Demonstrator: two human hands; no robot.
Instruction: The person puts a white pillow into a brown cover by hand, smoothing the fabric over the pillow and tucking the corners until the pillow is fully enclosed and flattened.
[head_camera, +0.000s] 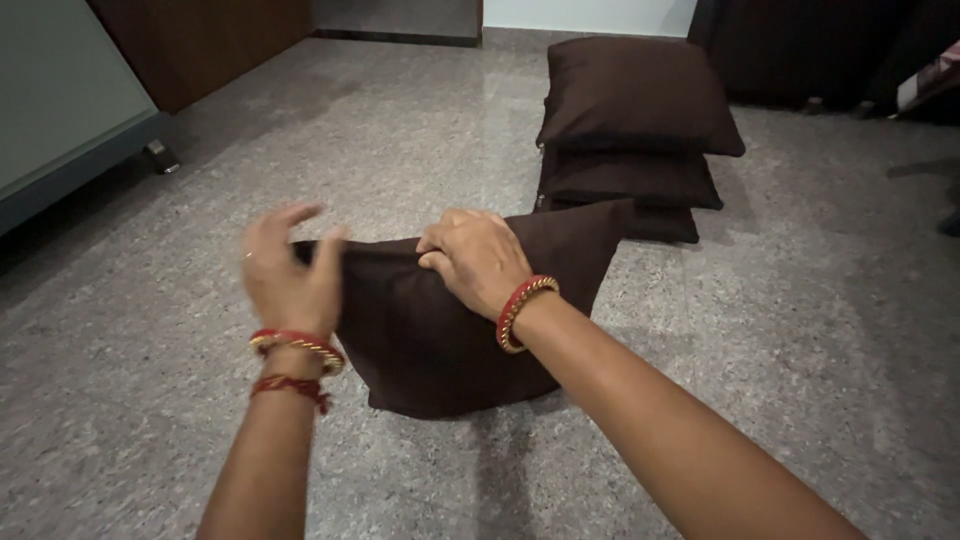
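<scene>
Dark brown cushion (440, 330): soft, light; top edge being gripped by curled right hand (475, 258), corner being pinched by left hand (290, 275).

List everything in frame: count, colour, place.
dark brown fabric cushion: 1, centre, standing on the floor, held at its top edge
stacked dark brown cushions: 3, behind it, upper centre
speckled grey stone floor: 1, throughout
wooden panel: 1, brown, upper left
grey cabinet: 1, far left
red and gold bangles: one set per wrist
left hand: grip on the cushion's left corner, blurred
right hand: grip on the top edge
</scene>
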